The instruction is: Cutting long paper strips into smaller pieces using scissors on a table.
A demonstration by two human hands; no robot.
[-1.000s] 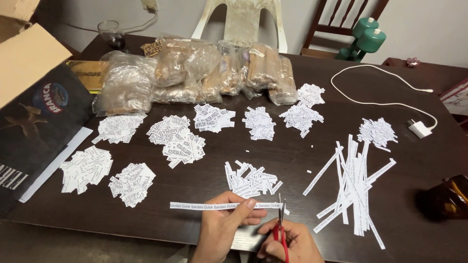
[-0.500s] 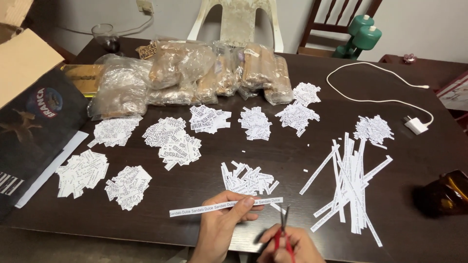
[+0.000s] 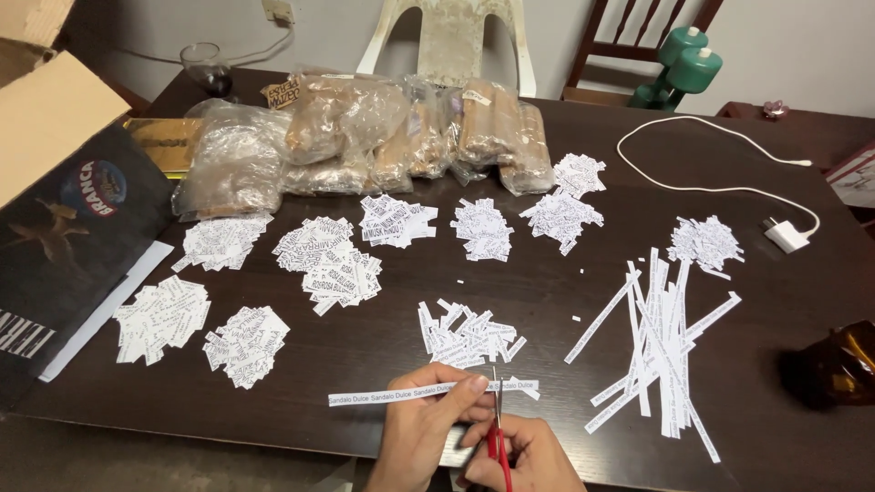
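Scissors (image 3: 497, 435) gripped in right hand (image 3: 519, 456), blades at the paper strip (image 3: 401, 394) pinched by left hand (image 3: 424, 419); next snip needs squaring between labels.

Paper strip (image 3: 401, 395) matt white; scissors (image 3: 497, 435) red plastic handles; table (image 3: 565, 301) dark glossy wood

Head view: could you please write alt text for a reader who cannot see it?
A person's left hand holds a long printed paper strip while the right hand cuts it with red-handled scissors over a dark wooden table. Piles of small cut labels, a heap of uncut strips and clear bags lie beyond.
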